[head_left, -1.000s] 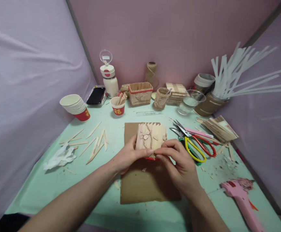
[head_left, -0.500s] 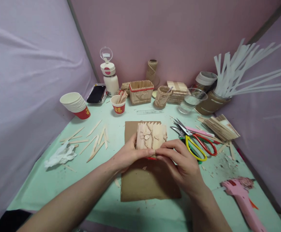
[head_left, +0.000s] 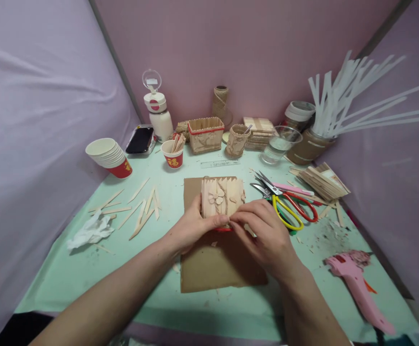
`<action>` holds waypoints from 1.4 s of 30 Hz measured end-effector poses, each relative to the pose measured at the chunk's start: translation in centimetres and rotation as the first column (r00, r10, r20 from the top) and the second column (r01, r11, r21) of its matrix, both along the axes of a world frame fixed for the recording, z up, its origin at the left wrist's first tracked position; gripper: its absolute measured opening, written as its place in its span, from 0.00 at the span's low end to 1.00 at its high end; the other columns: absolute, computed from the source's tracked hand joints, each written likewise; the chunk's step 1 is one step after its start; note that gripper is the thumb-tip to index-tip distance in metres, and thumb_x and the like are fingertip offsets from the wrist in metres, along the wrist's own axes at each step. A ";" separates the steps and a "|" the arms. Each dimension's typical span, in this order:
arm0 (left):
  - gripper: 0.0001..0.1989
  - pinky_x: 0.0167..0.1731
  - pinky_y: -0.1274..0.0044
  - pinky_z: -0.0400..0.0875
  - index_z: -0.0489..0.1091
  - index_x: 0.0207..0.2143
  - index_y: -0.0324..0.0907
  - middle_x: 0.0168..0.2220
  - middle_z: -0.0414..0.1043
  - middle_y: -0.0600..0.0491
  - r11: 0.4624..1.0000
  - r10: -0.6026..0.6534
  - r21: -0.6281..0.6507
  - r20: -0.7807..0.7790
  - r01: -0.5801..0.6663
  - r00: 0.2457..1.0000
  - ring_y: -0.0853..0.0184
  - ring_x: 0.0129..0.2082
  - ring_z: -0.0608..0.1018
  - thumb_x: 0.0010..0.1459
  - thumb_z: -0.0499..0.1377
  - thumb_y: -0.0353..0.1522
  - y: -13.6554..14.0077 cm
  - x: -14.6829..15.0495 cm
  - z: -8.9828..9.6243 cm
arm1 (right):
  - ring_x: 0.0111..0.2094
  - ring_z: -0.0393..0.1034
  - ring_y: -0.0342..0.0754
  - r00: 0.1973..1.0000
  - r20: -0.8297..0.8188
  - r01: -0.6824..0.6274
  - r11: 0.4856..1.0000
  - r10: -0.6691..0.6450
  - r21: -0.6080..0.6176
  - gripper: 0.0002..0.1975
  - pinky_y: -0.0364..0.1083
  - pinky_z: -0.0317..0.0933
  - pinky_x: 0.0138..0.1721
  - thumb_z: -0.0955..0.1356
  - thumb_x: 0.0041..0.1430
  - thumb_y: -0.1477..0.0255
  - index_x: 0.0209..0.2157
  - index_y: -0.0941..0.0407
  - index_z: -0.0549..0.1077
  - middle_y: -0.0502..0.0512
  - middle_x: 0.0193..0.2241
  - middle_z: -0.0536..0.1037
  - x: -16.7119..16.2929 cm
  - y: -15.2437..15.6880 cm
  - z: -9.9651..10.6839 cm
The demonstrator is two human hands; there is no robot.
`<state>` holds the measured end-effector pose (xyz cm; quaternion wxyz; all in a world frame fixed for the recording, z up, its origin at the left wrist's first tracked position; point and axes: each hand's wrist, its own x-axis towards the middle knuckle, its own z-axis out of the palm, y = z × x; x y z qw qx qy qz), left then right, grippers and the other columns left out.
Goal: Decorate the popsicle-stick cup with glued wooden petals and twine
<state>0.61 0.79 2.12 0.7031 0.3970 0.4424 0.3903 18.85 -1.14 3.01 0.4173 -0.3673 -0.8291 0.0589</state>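
Observation:
A small box made of pale wooden sticks (head_left: pixel 212 190), with a wooden flower and twisted cord on its face and a red strip at its near edge, lies over a brown cardboard sheet (head_left: pixel 212 269). My left hand (head_left: pixel 195 223) is wrapped around the box's left side, its thumb along the near edge. Against that same edge, by the left thumb, the fingertips of my right hand (head_left: pixel 263 230) are pinched together. Whatever sits between those fingertips is too small or hidden to name.
Scissors (head_left: pixel 285 202) and a pink glue gun (head_left: pixel 357 288) lie at the right. Loose wooden sticks (head_left: pixel 140 211) and a crumpled tissue (head_left: pixel 92 230) are at the left. Along the back stand paper cups (head_left: pixel 110 156), a bottle (head_left: pixel 160 122), a stick basket (head_left: pixel 205 137) and a water cup (head_left: pixel 279 146).
The whole view has shifted slightly. Both hands stay at the box's near edge, and the right fingers have moved only a little, still pinched by the left thumb.

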 end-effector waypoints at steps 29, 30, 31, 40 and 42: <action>0.35 0.36 0.72 0.74 0.62 0.50 0.38 0.47 0.75 0.41 0.994 -0.080 -0.059 0.140 0.089 0.987 0.58 0.40 0.80 0.41 0.72 0.37 0.2 0.1 0.8 | 0.40 0.61 0.49 0.997 0.074 -0.018 1.000 0.018 -0.008 0.06 0.48 0.63 0.42 0.66 0.61 0.83 0.38 0.59 0.67 0.58 0.37 0.71 -0.7 -1.3 1.5; 0.36 0.34 0.72 0.74 0.61 0.50 0.38 0.48 0.75 0.40 0.992 -0.105 -0.054 0.151 0.115 0.983 0.57 0.39 0.80 0.42 0.72 0.38 0.3 0.0 0.8 | 0.40 0.61 0.48 0.997 0.074 -0.019 1.000 0.020 -0.013 0.06 0.48 0.63 0.42 0.65 0.62 0.83 0.38 0.58 0.67 0.58 0.36 0.71 -0.6 -1.3 1.5; 0.36 0.32 0.72 0.74 0.61 0.51 0.38 0.48 0.75 0.40 0.989 -0.127 -0.053 0.160 0.137 0.979 0.57 0.39 0.80 0.42 0.72 0.39 0.3 -0.2 0.9 | 0.40 0.61 0.48 0.997 0.074 -0.018 1.000 0.019 -0.014 0.07 0.48 0.63 0.42 0.65 0.62 0.83 0.37 0.58 0.67 0.58 0.36 0.70 -0.6 -1.3 1.5; 0.35 0.37 0.71 0.74 0.62 0.52 0.40 0.46 0.76 0.42 0.976 -0.205 -0.028 0.198 0.214 0.958 0.59 0.39 0.80 0.42 0.72 0.33 0.5 -0.8 0.9 | 0.39 0.65 0.49 0.997 0.072 0.017 1.000 -0.016 -0.015 0.06 0.49 0.65 0.40 0.64 0.63 0.81 0.38 0.55 0.67 0.56 0.36 0.71 -0.6 -1.4 1.5; 0.34 0.34 0.72 0.74 0.62 0.52 0.41 0.47 0.76 0.42 0.974 -0.220 -0.016 0.188 0.227 0.957 0.59 0.38 0.80 0.44 0.72 0.33 0.6 -0.8 0.7 | 0.39 0.65 0.49 0.998 0.062 0.020 1.000 -0.019 -0.022 0.06 0.49 0.65 0.39 0.64 0.63 0.80 0.38 0.55 0.67 0.56 0.36 0.71 -0.7 -1.4 1.4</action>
